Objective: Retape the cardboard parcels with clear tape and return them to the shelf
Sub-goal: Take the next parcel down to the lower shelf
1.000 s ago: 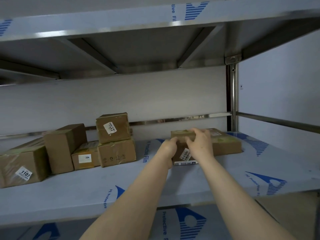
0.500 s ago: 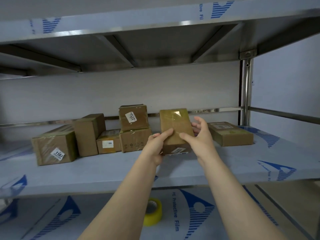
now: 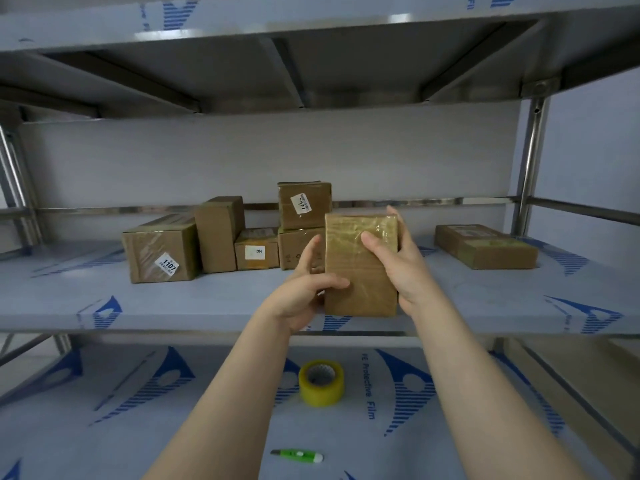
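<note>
I hold a flat brown cardboard parcel upright in the air in front of the middle shelf. Its face is covered in shiny clear tape. My left hand grips its lower left edge, thumb across the front. My right hand grips its right side, thumb on the front and fingers behind. On the lower surface sits a roll of clear tape, upright on its edge. A green utility knife lies nearer to me.
Several cardboard parcels stand at the back left of the middle shelf, one labelled 1107, one stacked on another. A flat parcel lies at the right. Steel posts frame the rack, with an upper shelf overhead.
Both hands lifted the parcel off the shelf beside the flat one and drew it toward me, turning it upright. The view dropped, revealing the tape roll and knife below.
</note>
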